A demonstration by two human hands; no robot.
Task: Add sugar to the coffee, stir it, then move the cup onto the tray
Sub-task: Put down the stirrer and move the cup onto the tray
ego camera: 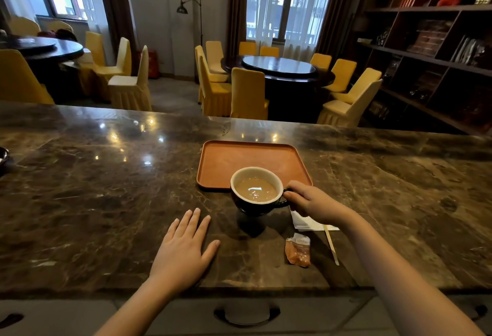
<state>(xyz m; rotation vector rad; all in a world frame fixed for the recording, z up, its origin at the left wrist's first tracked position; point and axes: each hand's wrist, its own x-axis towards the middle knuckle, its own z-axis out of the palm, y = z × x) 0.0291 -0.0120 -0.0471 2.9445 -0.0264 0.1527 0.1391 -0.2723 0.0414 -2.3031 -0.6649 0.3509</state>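
Marble counter (106, 202) carries an orange tray (239, 157), bare so far. I judge sugar and stirring done: a torn sugar sachet (298, 251) and wooden stirrer (331, 246) lie aside. My right hand (310, 202) pinches the handle of the coffee cup (255, 191), apparently lifted above the counter at the tray's near edge; my left hand (183, 250) rests flat, fingers spread, holding nothing. Only setting down remains.

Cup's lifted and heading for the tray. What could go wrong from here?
The dark ceramic cup is quite full of milky coffee and held only by its handle in the right hand, so a tilt could slosh it.

Its base hangs near the front rim of the orange rectangular tray; carried too low, it might clip it.

The left hand lies flat on the counter, giving no support.
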